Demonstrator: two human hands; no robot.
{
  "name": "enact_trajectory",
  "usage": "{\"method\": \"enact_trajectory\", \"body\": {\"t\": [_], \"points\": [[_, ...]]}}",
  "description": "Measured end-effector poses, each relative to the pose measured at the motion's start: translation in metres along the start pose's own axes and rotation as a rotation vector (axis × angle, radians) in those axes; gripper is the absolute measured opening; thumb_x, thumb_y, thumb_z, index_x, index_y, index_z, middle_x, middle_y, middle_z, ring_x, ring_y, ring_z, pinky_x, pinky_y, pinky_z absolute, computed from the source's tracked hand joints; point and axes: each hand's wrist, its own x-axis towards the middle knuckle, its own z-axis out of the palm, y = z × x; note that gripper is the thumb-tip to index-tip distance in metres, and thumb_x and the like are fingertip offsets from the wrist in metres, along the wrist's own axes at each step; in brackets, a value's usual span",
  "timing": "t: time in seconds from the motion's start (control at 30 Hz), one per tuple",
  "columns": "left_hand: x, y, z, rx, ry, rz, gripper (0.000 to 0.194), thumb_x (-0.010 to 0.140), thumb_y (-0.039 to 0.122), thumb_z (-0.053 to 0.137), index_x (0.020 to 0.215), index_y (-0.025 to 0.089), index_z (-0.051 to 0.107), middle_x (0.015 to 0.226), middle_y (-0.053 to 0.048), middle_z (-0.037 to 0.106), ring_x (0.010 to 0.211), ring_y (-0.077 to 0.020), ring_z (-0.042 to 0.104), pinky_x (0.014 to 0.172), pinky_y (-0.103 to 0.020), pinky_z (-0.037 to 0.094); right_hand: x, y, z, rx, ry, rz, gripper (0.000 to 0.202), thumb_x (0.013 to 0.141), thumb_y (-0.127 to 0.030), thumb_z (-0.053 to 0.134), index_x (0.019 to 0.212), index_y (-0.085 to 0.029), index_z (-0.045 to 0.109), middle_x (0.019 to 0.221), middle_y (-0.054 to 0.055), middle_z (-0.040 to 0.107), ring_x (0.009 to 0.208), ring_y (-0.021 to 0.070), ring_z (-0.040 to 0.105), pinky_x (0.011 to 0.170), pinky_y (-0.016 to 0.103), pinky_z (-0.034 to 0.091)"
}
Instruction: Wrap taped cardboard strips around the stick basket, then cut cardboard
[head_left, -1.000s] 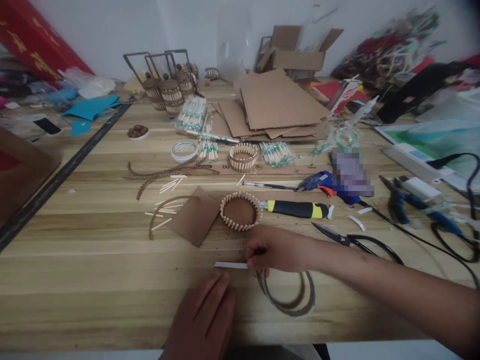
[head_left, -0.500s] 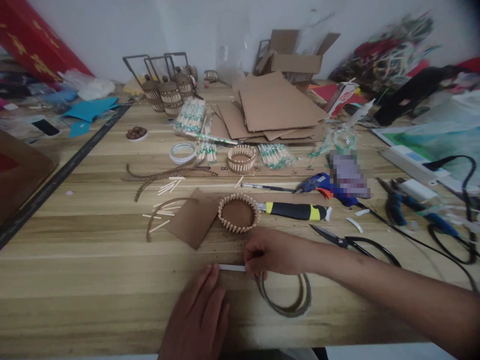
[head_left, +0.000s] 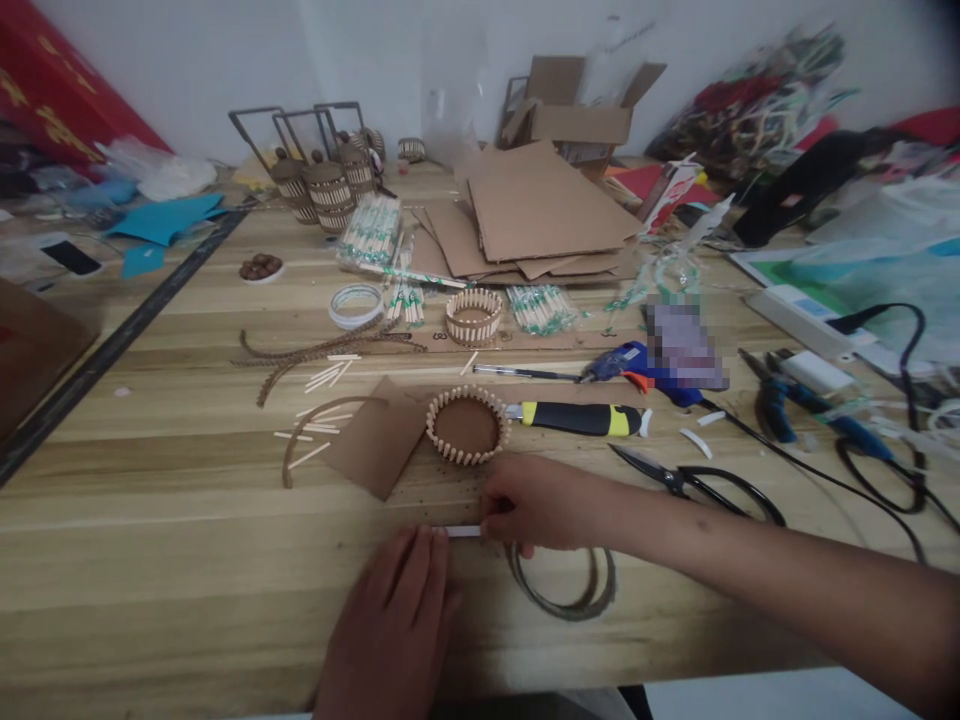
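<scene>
My left hand lies flat on the table, fingers stretched out, its fingertips over the left end of a narrow white strip. At the strip's other end my right hand is closed in a pinch. From under these fingers a curled brown cardboard strip loops to the right on the table; my hand hides whether it joins the white one. Just beyond my right hand stands a round cardboard base ringed with short upright wooden sticks. A utility knife with a yellow and black handle touches its right side.
Scissors lie beyond my right forearm. Behind are a blue glue gun, a pen, a tape roll, a second stick ring and stacked cardboard. Loose sticks and a cardboard square lie left; pliers right.
The whole view has shifted slightly, so things on the table sit further left. My left fingertips are a little closer to my right hand, with less white strip showing between them.
</scene>
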Motion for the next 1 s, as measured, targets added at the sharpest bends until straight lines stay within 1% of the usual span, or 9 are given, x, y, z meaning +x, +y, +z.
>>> {"method": "enact_trajectory", "body": {"t": [0.1,0.2,0.3,0.4,0.47,0.6,0.67,0.83,1.0], "points": [[0.002,0.001,0.001,-0.002,-0.023,0.0,0.04,0.101,0.029,0.049,0.136,0.012,0.058,0.125,-0.012,0.07,0.113,-0.0276,0.065,0.091,-0.038,0.056,0.0,0.0,0.001,-0.017,0.013,-0.025,0.019,0.074,-0.02,0.054,0.055,-0.019,0.06,0.047,-0.003,0.057,0.045,0.0107,0.051,0.043,0.021,0.033],[0.013,-0.001,-0.006,-0.006,0.004,-0.029,0.034,0.103,0.027,0.044,0.125,0.013,0.065,0.113,-0.011,0.074,0.101,-0.0263,0.068,0.084,-0.037,0.057,0.001,0.001,0.002,-0.026,0.019,-0.007,0.018,0.073,-0.02,0.054,0.056,-0.019,0.06,0.047,-0.003,0.056,0.045,0.0106,0.052,0.043,0.021,0.033],[0.029,-0.011,-0.017,-0.115,0.054,-0.111,0.034,0.105,0.023,0.037,0.112,0.015,0.068,0.105,-0.009,0.075,0.093,-0.0221,0.07,0.082,-0.034,0.058,0.0,0.002,0.001,-0.019,0.016,-0.027,0.017,0.073,-0.02,0.055,0.058,-0.018,0.062,0.049,-0.004,0.057,0.046,0.01,0.051,0.044,0.021,0.032],[0.046,-0.026,-0.032,-0.272,0.046,-0.21,0.034,0.105,0.024,0.035,0.113,0.016,0.067,0.109,-0.01,0.074,0.098,-0.021,0.069,0.085,-0.033,0.058,-0.003,0.003,0.001,0.019,-0.02,-0.062,0.016,0.076,-0.02,0.054,0.062,-0.018,0.062,0.051,-0.004,0.057,0.048,0.0097,0.052,0.044,0.02,0.032],[0.057,-0.035,-0.042,-0.417,-0.071,-0.222,0.033,0.103,0.023,0.037,0.109,0.017,0.069,0.107,-0.009,0.074,0.098,-0.0216,0.069,0.085,-0.034,0.057,-0.008,0.002,0.001,0.027,-0.032,-0.076,0.014,0.076,-0.019,0.054,0.064,-0.017,0.062,0.052,-0.005,0.057,0.049,0.0094,0.052,0.044,0.02,0.031],[0.08,-0.041,-0.057,-0.665,-0.434,-0.237,0.027,0.095,0.02,0.046,0.097,0.021,0.073,0.097,-0.005,0.073,0.094,-0.0216,0.067,0.084,-0.034,0.054,-0.018,-0.002,0.001,0.011,-0.008,-0.089,0.012,0.076,-0.018,0.055,0.066,-0.017,0.062,0.051,-0.006,0.055,0.049,0.0088,0.05,0.045,0.02,0.03],[0.089,-0.04,-0.059,-0.726,-0.536,-0.236,0.027,0.092,0.018,0.048,0.095,0.021,0.074,0.096,-0.004,0.073,0.096,-0.0216,0.066,0.085,-0.033,0.051,-0.024,-0.004,0.001,0.0,0.008,-0.1,0.011,0.076,-0.016,0.056,0.067,-0.016,0.062,0.053,-0.006,0.056,0.05,0.0082,0.049,0.045,0.021,0.028],[0.1,-0.04,-0.058,-0.759,-0.693,-0.224,0.024,0.085,0.018,0.048,0.081,0.019,0.072,0.083,-0.003,0.07,0.083,-0.0199,0.065,0.073,-0.027,0.045,-0.033,-0.006,0.003,-0.01,0.052,-0.094,0.011,0.077,-0.015,0.057,0.067,-0.016,0.062,0.054,-0.006,0.057,0.048,0.0065,0.043,0.047,0.022,0.026],[0.103,-0.037,-0.056,-0.774,-0.723,-0.28,0.018,0.078,0.019,0.048,0.066,0.02,0.062,0.066,0.001,0.06,0.067,-0.017,0.057,0.061,-0.026,0.036,-0.04,-0.01,0.005,-0.054,0.077,-0.048,0.012,0.077,-0.015,0.058,0.07,-0.016,0.067,0.055,-0.006,0.057,0.048,0.0066,0.04,0.049,0.024,0.025]]}}
